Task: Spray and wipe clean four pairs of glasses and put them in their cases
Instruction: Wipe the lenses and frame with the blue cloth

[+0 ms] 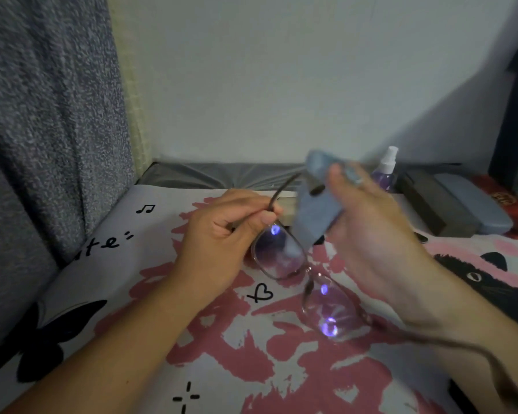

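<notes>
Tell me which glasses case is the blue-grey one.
The right case, rounded and blue-grey, lying farthest from the spray bottle. The case beside it is dark brown and boxy.

- Looks like a bedroom in a home, dimly lit.
- Underfoot of the view, a bed sheet of white cotton printed with pink blotches, black cats, hearts and music notes [228,348], stretched over a mattress in a grey fitted cover [222,174].
- At the left, a speckled blue-grey fabric curtain [48,115] hanging to the mattress edge.
- Behind, a plain white painted wall [281,70] meeting the bed directly.
- Along the far right edge of the bed, small personal items: a clear purple plastic spray bottle with a white nozzle [385,171], a dark brown rectangular glasses case [431,201] and, touching it, a grey-blue hard glasses case [473,204].
</notes>
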